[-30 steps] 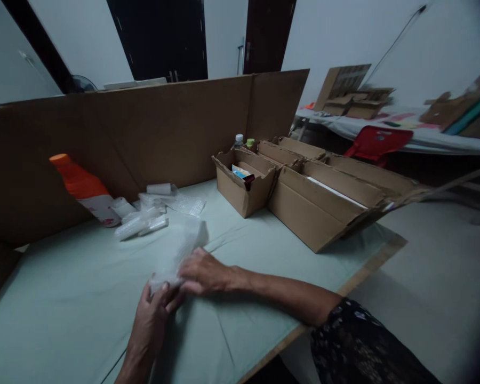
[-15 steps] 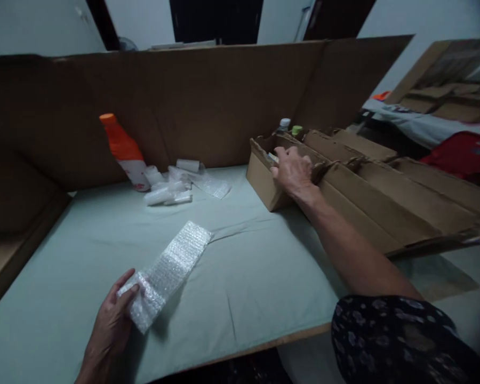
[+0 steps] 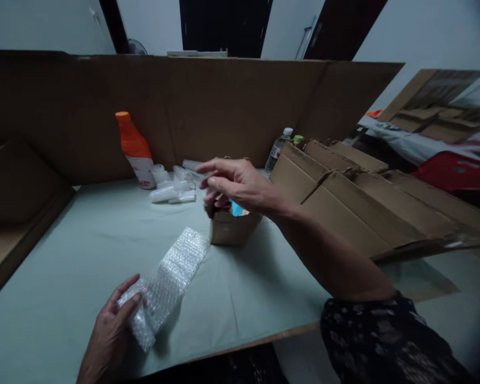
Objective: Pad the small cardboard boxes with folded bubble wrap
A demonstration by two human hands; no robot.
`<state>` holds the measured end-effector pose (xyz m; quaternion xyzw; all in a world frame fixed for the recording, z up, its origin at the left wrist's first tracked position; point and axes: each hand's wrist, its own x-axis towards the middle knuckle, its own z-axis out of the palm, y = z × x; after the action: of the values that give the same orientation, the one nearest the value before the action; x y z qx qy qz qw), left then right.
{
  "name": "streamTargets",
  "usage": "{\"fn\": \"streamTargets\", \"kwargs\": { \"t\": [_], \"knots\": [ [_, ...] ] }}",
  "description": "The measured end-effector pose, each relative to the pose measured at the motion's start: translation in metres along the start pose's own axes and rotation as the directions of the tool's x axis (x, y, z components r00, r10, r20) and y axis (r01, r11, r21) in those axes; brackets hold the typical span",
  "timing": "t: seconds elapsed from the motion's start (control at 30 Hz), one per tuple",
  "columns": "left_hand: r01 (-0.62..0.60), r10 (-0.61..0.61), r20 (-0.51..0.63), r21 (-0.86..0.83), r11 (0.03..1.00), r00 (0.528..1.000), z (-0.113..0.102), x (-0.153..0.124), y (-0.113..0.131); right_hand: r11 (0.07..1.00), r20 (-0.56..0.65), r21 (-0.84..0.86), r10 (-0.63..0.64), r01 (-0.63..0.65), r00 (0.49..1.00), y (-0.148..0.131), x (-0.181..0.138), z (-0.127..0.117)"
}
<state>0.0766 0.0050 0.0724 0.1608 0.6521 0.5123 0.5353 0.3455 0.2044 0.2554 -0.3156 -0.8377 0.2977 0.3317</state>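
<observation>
In the lower left, my left hand (image 3: 114, 320) pinches the near end of a bubble wrap strip (image 3: 182, 261). The strip's far end slopes away across the cloth, folded in its middle. My right hand (image 3: 240, 184) reaches over a small open cardboard box (image 3: 232, 229), its lower fingers hooked at the box's left edge and its upper fingers stretched past it. Something blue (image 3: 239, 209) shows inside the box; the hand hides most of the opening.
Rolled bubble wrap pieces (image 3: 174, 191) lie beside an orange and white bottle (image 3: 136, 154). Cardboard boxes (image 3: 360, 208) stand in a row on the right, with a clear bottle (image 3: 278, 152) behind them. A tall cardboard panel (image 3: 224, 106) closes off the back.
The small box has come away from the row on the right, moving left and nearer along with my right hand. My left hand still holds the bubble wrap, now more bent.
</observation>
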Motion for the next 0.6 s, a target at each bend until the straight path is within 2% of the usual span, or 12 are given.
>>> {"fn": "streamTargets", "kwargs": {
  "t": [0.07, 0.13, 0.2, 0.27, 0.33, 0.4, 0.5, 0.6],
  "knots": [
    [-0.003, 0.002, 0.034, 0.027, 1.000, 0.999, 0.000, -0.002, 0.000, 0.987, -0.109, 0.088, -0.122, 0.132, 0.987, -0.011, 0.000, -0.001],
    [0.007, -0.011, 0.077, 0.053, 0.999, 0.997, -0.002, -0.004, -0.003, 0.984, -0.269, 0.012, -0.167, 0.176, 0.949, 0.005, 0.000, -0.013],
    [0.023, -0.032, 0.127, 0.071, 0.997, 0.991, -0.004, -0.008, -0.006, 0.992, -0.412, -0.078, -0.124, 0.100, 0.903, 0.046, -0.002, -0.031],
    [0.031, -0.047, 0.184, 0.087, 0.996, 0.982, -0.004, -0.014, -0.006, 0.998, -0.463, -0.048, 0.011, -0.038, 0.886, 0.098, -0.006, -0.049],
    [0.030, -0.050, 0.222, 0.093, 0.995, 0.974, -0.002, -0.021, -0.003, 0.975, -0.412, 0.114, 0.222, -0.192, 0.883, 0.146, -0.014, -0.061],
    [0.008, -0.025, 0.207, 0.082, 0.997, 0.978, 0.001, -0.027, 0.002, 0.932, -0.280, 0.251, 0.330, -0.262, 0.902, 0.179, -0.021, -0.064],
    [-0.043, 0.034, 0.112, 0.084, 0.996, 0.993, 0.007, -0.032, 0.008, 0.893, -0.089, 0.355, 0.325, -0.275, 0.941, 0.201, -0.028, -0.053],
    [-0.074, 0.067, 0.057, 0.146, 0.986, 0.996, 0.013, -0.031, 0.006, 0.880, -0.027, 0.378, 0.319, -0.286, 0.947, 0.204, -0.030, -0.039]
  ]
}}
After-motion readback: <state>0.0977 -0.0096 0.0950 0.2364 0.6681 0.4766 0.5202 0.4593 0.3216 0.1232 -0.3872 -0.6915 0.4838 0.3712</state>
